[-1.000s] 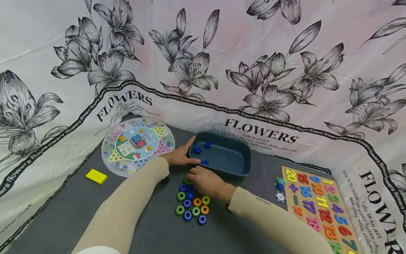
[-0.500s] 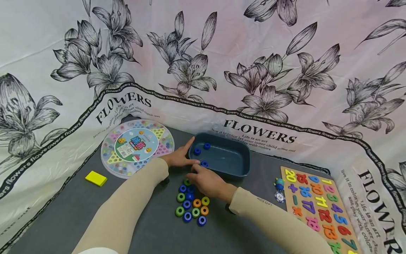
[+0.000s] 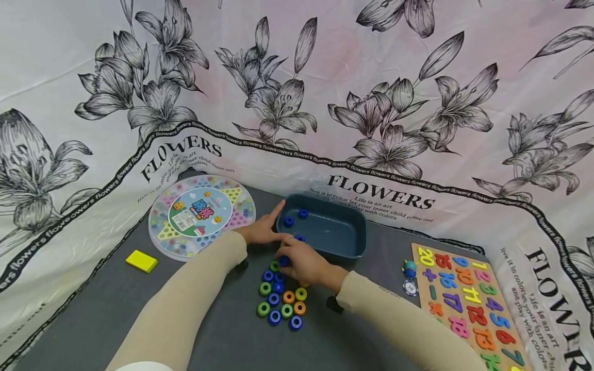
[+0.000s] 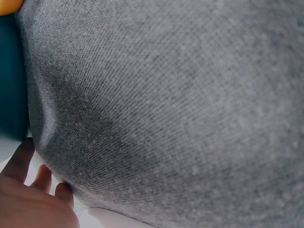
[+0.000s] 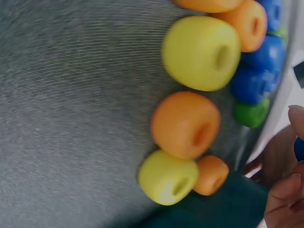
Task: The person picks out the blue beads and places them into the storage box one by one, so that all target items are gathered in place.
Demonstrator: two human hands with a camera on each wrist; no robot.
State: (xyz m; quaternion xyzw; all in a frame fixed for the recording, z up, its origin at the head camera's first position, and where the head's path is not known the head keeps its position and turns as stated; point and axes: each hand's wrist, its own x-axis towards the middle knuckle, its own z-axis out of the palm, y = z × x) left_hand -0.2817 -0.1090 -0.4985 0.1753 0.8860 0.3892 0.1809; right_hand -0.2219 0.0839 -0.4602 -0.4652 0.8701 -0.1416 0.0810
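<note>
My left hand [image 3: 262, 230] rests at the left end of a dark blue-grey plastic bin [image 3: 331, 226], fingers and thumb spread along its corner. In the left wrist view the fingers [image 4: 42, 178] reach toward the bin's side [image 4: 12, 85]. My right hand [image 3: 308, 262] pinches a blue bead [image 3: 283, 260] just in front of the bin; only part of this bead shows in the right wrist view. Below the right hand, several blue, green, orange and yellow beads [image 3: 286, 309] with holes lie grouped on the table. Inside the bin's left end are blue beads [image 3: 289, 221].
A round marble board game [image 3: 199, 214] lies behind the left forearm, with a yellow block [image 3: 141, 261] nearer the front. On the right are a wooden number board [image 3: 468, 304], a poker chip [image 3: 410, 287] and a small blue-green toy [image 3: 409, 269]. A flower-print cloth [image 3: 297, 170] backs the table.
My right hand has shifted slightly toward the bin, and a blue bead now shows between its fingers. An orange bead has come into view beneath that hand. The left hand stays at the bin.
</note>
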